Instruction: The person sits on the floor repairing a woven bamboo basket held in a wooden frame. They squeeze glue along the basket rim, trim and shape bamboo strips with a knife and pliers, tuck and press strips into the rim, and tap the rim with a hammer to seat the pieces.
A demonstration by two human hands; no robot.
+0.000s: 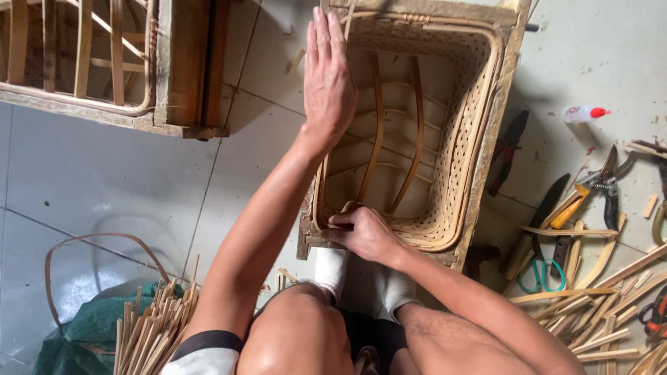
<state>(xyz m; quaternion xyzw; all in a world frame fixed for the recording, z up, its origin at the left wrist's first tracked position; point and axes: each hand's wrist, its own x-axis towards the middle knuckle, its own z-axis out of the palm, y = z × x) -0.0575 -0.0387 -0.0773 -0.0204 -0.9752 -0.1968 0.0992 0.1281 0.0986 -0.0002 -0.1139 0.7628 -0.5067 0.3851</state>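
Pale tiled floor (125, 173) — left hand (328, 73) flat, right hand (365, 232) pinching woven basket (451, 139) rim; bamboo strips (597, 305) scattered

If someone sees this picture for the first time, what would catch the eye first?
Most striking is the woven basket at top centre, sitting in a wooden frame. The left hand lies flat on its left rim, and the right hand pinches the near rim. Bamboo strips and pliers lie scattered on the floor at right.

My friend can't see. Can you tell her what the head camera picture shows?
A person's left hand lies flat on the far rim of a woven basket and the right hand grips its near rim. Bamboo strips and pliers lie on the tiled floor.
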